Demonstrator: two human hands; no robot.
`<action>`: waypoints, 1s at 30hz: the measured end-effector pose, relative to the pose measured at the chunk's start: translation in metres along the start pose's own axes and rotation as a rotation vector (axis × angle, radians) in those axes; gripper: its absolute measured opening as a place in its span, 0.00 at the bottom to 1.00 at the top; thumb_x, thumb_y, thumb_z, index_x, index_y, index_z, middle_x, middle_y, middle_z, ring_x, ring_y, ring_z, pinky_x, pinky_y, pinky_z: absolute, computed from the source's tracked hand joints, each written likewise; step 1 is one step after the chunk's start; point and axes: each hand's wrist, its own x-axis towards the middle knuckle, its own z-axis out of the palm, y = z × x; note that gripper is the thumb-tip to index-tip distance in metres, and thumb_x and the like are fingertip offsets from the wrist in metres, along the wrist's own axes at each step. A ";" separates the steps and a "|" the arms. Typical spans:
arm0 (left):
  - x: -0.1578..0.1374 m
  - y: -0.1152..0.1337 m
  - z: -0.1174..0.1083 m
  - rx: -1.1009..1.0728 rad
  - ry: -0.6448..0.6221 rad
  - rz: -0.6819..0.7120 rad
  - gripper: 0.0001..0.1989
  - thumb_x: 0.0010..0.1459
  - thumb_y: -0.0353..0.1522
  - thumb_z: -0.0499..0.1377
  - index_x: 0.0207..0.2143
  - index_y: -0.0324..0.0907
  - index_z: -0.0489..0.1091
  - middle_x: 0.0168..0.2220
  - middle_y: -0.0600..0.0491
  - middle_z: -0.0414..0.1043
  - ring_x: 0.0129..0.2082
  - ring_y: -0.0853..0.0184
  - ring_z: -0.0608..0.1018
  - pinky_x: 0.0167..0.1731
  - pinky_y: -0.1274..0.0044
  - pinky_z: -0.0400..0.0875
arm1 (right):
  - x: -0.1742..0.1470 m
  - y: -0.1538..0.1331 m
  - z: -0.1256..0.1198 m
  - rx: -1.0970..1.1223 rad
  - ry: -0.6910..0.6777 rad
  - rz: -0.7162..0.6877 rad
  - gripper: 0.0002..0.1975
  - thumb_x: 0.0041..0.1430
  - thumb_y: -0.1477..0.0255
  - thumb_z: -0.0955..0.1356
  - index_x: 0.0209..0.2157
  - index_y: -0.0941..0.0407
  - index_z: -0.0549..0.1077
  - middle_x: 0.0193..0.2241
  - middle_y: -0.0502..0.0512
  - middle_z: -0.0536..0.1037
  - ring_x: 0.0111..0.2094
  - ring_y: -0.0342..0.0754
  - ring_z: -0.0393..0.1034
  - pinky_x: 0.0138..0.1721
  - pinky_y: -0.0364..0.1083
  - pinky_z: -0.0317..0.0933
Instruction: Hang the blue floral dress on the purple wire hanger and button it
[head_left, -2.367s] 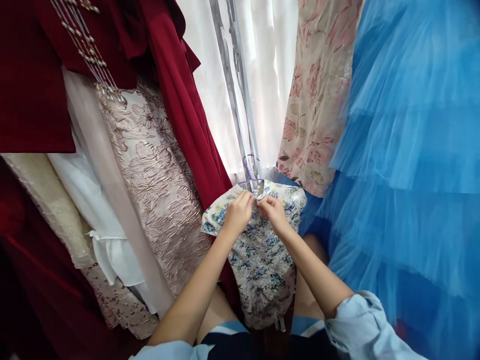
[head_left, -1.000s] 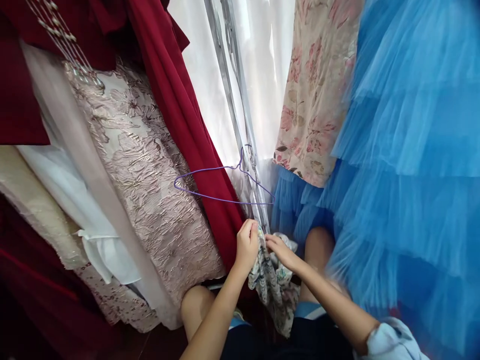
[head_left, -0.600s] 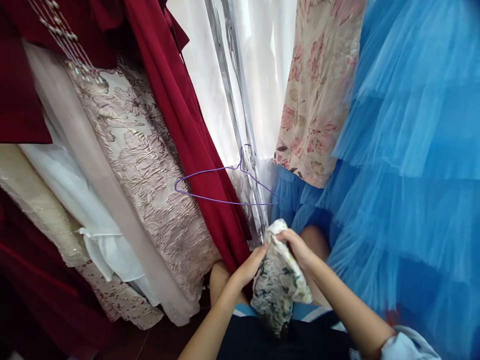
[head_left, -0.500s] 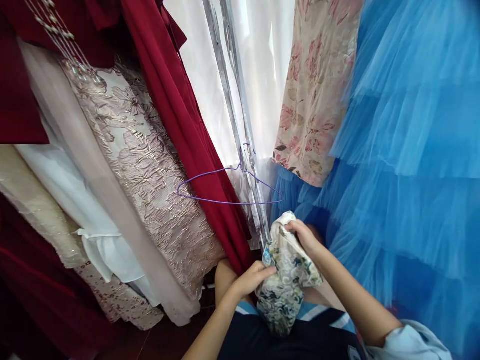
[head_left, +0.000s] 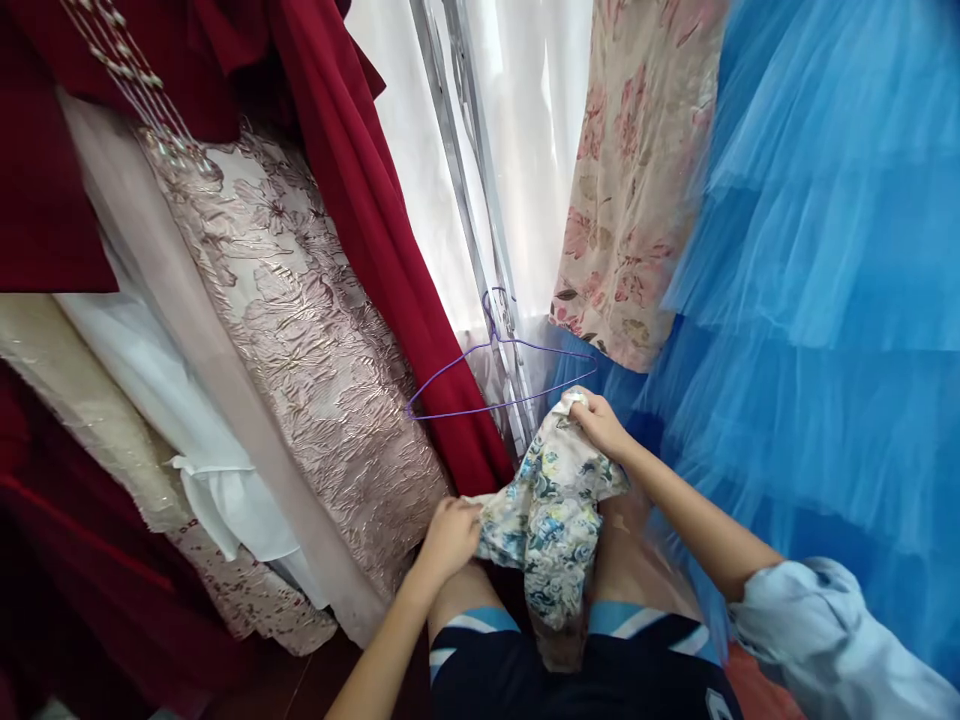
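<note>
A white floral garment (head_left: 559,510), printed with blue, green and yellow flowers, stretches between my two hands above my lap. My left hand (head_left: 452,540) grips its left end, fingers closed over the fabric. At the upper right corner, my right hand (head_left: 600,425) pinches the cloth between thumb and fingers. The lower part of the garment hangs between my legs, and its exact kind cannot be made out. Just beyond my hands hangs a thin purple clothes hanger (head_left: 487,408), with no clothing on it, its hook near a metal rack post.
Metal rack poles (head_left: 457,170) rise ahead before a white curtain (head_left: 532,130). On the left hang a dark red dress (head_left: 375,210) and a pink brocade dress (head_left: 315,370). A pink floral dress (head_left: 622,210) and a blue tiered tulle dress (head_left: 832,300) hang on the right.
My left hand has moved left and my right hand slightly up, spreading the bunched floral garment wider. The purple hanger has turned and shifted to the right in view.
</note>
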 end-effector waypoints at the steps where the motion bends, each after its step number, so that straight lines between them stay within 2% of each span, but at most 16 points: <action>1: 0.002 -0.010 -0.015 0.123 0.031 -0.005 0.14 0.57 0.25 0.49 0.32 0.40 0.75 0.37 0.44 0.77 0.43 0.57 0.75 0.52 0.65 0.60 | 0.007 0.006 0.002 -0.054 -0.008 -0.051 0.10 0.50 0.70 0.63 0.18 0.55 0.63 0.37 0.54 0.73 0.38 0.49 0.67 0.42 0.45 0.59; 3: 0.004 -0.030 -0.048 0.290 0.075 -0.045 0.14 0.58 0.27 0.48 0.33 0.40 0.75 0.38 0.42 0.76 0.45 0.54 0.74 0.50 0.62 0.60 | 0.020 0.016 0.007 -0.169 -0.030 -0.124 0.13 0.53 0.70 0.62 0.16 0.55 0.60 0.48 0.57 0.72 0.46 0.52 0.68 0.47 0.47 0.59; 6: 0.008 -0.052 -0.097 0.412 0.136 -0.065 0.11 0.55 0.31 0.53 0.37 0.41 0.73 0.40 0.43 0.76 0.47 0.51 0.72 0.48 0.61 0.60 | 0.032 0.023 0.015 -0.316 -0.083 -0.147 0.16 0.55 0.70 0.62 0.15 0.55 0.59 0.54 0.57 0.70 0.46 0.52 0.69 0.46 0.47 0.60; 8: 0.014 -0.060 -0.124 0.444 0.163 -0.059 0.10 0.52 0.33 0.56 0.38 0.42 0.72 0.41 0.44 0.76 0.49 0.49 0.71 0.48 0.61 0.60 | 0.036 0.024 0.019 -0.393 -0.122 -0.141 0.14 0.57 0.69 0.61 0.18 0.55 0.64 0.52 0.56 0.73 0.42 0.51 0.70 0.43 0.46 0.59; 10: 0.022 -0.063 -0.147 0.462 0.167 -0.064 0.09 0.51 0.33 0.58 0.37 0.43 0.72 0.42 0.45 0.76 0.49 0.49 0.70 0.47 0.63 0.61 | 0.037 0.023 0.023 -0.432 -0.141 -0.138 0.12 0.58 0.70 0.61 0.23 0.55 0.68 0.44 0.56 0.76 0.38 0.50 0.69 0.39 0.45 0.58; 13: 0.039 -0.061 -0.171 0.487 0.184 -0.071 0.08 0.51 0.29 0.56 0.36 0.44 0.71 0.40 0.45 0.75 0.46 0.50 0.72 0.44 0.66 0.63 | 0.034 0.023 0.026 -0.441 -0.120 -0.127 0.10 0.59 0.69 0.60 0.27 0.54 0.69 0.33 0.54 0.75 0.33 0.49 0.67 0.35 0.45 0.56; 16: 0.056 -0.060 -0.185 0.493 0.211 -0.072 0.12 0.53 0.26 0.52 0.39 0.44 0.70 0.39 0.45 0.74 0.45 0.52 0.73 0.44 0.68 0.64 | 0.028 0.022 0.025 -0.426 -0.117 -0.124 0.09 0.59 0.69 0.60 0.28 0.54 0.69 0.31 0.52 0.74 0.32 0.49 0.67 0.35 0.44 0.55; 19: 0.068 -0.064 -0.191 0.456 0.190 -0.079 0.13 0.55 0.25 0.50 0.39 0.44 0.71 0.39 0.46 0.74 0.46 0.54 0.74 0.45 0.69 0.63 | 0.022 0.017 0.026 -0.392 -0.135 -0.129 0.09 0.59 0.70 0.60 0.27 0.54 0.69 0.29 0.51 0.74 0.32 0.49 0.67 0.35 0.44 0.55; 22: 0.075 -0.072 -0.190 0.403 0.177 -0.096 0.14 0.54 0.24 0.50 0.38 0.43 0.71 0.41 0.46 0.74 0.47 0.55 0.74 0.46 0.70 0.63 | 0.019 0.010 0.029 -0.361 -0.135 -0.125 0.10 0.59 0.70 0.60 0.27 0.55 0.70 0.30 0.51 0.75 0.32 0.49 0.67 0.36 0.44 0.56; 27: 0.079 -0.084 -0.183 0.352 0.130 -0.144 0.17 0.52 0.27 0.54 0.45 0.43 0.72 0.41 0.46 0.75 0.44 0.56 0.76 0.44 0.72 0.66 | 0.012 0.003 0.035 -0.275 -0.108 -0.102 0.09 0.57 0.71 0.61 0.29 0.55 0.72 0.32 0.53 0.77 0.34 0.50 0.68 0.39 0.44 0.58; 30: 0.079 -0.084 -0.182 0.274 0.163 -0.138 0.19 0.52 0.26 0.53 0.46 0.42 0.72 0.42 0.45 0.76 0.44 0.56 0.77 0.44 0.72 0.67 | 0.009 0.001 0.036 -0.258 -0.115 -0.075 0.08 0.55 0.71 0.63 0.27 0.55 0.72 0.31 0.53 0.77 0.34 0.50 0.68 0.39 0.44 0.58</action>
